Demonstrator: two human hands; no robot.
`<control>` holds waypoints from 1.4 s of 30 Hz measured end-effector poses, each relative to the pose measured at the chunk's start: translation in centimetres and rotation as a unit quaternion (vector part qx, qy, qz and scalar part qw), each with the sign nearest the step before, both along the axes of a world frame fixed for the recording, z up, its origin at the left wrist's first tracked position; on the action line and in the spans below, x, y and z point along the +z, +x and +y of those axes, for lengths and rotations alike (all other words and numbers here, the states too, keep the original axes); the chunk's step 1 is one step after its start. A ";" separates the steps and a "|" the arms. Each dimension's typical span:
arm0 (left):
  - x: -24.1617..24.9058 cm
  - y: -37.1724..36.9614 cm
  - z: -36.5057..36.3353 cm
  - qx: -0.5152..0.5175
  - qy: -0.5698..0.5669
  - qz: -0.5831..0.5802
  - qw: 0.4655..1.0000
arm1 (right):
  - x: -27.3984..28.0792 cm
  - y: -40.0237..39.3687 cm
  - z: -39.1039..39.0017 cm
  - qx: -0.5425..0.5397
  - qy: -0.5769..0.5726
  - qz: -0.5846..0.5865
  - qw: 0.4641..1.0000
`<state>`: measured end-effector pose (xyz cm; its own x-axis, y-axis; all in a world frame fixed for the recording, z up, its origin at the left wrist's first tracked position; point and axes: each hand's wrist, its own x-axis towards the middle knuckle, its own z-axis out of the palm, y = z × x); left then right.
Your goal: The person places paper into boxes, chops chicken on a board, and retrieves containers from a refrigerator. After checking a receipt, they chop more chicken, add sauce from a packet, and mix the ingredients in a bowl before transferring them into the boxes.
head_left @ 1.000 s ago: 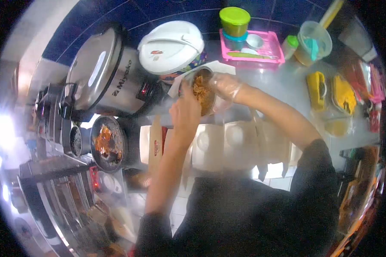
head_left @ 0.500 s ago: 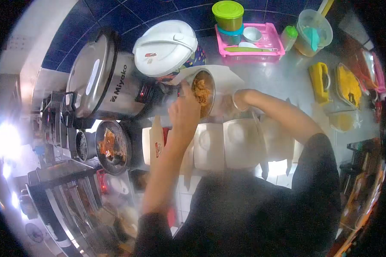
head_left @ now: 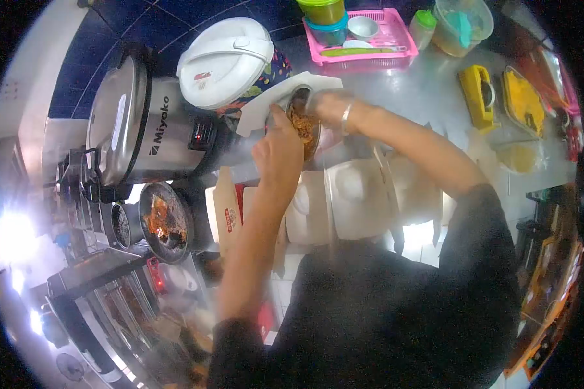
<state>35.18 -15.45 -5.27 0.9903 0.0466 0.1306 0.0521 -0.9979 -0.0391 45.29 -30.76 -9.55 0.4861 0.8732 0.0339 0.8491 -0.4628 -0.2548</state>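
Observation:
A metal bowl point(head_left: 315, 144) holds brown shredded-looking food point(head_left: 303, 128). It stands on white paper point(head_left: 256, 115) behind the row of boxes. My left hand point(head_left: 279, 146) grips the near left side of the bowl, its index finger lying along the rim. My right hand point(head_left: 331, 107) is at the far right side of the bowl, its fingers reaching over the rim. Haze and motion blur smear those fingers, so what they hold cannot be made out. Just in front are open paper boxes point(head_left: 307, 223) with white rounded mounds point(head_left: 350, 186) inside.
A Miyako rice cooker point(head_left: 136, 123) and a white-lidded container point(head_left: 224, 65) stand at left. Further back sits a pink tray point(head_left: 396, 59) with tubs. A yellow grater-like tool point(head_left: 477, 97) and a yellow-filled container point(head_left: 524, 104) lie right. A pan point(head_left: 169, 223) with reddish sauce is at lower left.
My right hand has moved left and away from me, from over the boxes' far edge to the bowl. My left hand stays on the bowl. The whole view has shifted slightly.

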 end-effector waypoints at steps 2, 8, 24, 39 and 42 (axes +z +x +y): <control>1.2 0.1 -0.1 0.028 -0.003 0.032 0.999 | 0.3 -0.1 -0.7 -0.110 -0.053 0.040 0.992; 2.7 -0.2 0.1 0.060 -0.028 0.097 0.993 | -4.7 0.9 -3.1 0.018 -0.219 0.021 0.975; 2.6 0.4 0.1 0.015 -0.049 0.067 0.996 | -7.4 -0.7 -1.7 0.073 -0.058 0.011 0.996; -1.2 4.1 -0.3 -0.127 -0.075 -0.128 0.981 | 6.7 0.2 -6.0 -0.197 -0.068 0.147 0.967; -2.9 4.2 -0.8 -0.137 -0.074 -0.149 0.977 | 4.6 0.3 -6.1 -0.179 -0.103 0.121 0.971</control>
<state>39.36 -16.23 -8.21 0.8879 -0.1739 0.4259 -0.2299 -0.9696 0.0834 45.57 -36.83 -4.99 0.7312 0.6234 -0.2771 0.5516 -0.7792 -0.2975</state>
